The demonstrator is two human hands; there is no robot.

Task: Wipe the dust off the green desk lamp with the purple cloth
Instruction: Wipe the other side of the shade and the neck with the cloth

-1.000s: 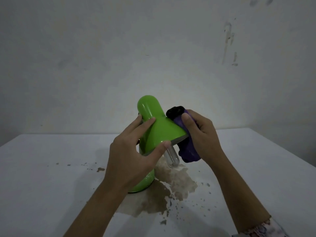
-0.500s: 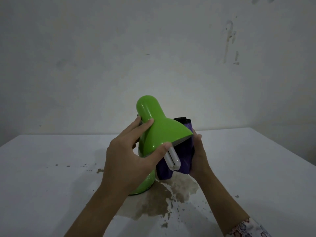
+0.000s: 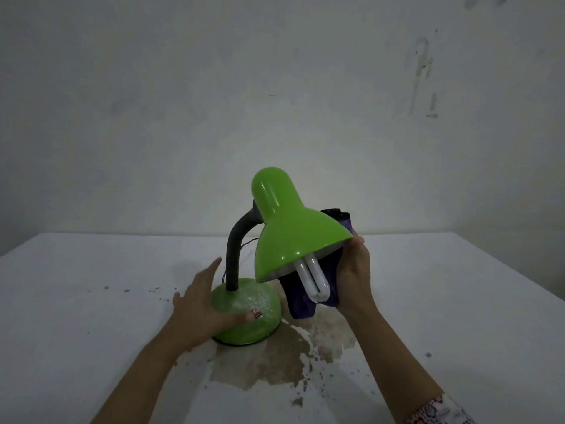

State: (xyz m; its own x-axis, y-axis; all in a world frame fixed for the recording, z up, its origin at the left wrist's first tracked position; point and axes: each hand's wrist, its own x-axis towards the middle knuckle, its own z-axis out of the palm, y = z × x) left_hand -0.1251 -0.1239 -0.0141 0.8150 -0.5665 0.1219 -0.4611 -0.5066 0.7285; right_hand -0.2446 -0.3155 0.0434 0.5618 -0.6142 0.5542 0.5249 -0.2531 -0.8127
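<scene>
Fingers hold purple cloth behind down-tilted green desk lamp.

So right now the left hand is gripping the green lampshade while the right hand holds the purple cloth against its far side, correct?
Not quite. In the head view the left hand is down at the lamp's base, fingers straight, not gripping the lampshade. The rest holds: the right hand holds the purple cloth against the shade's far side.

We see the green desk lamp upright at centre, base dusty, the purple cloth at its four o'clock, under the tilted shade.
</scene>
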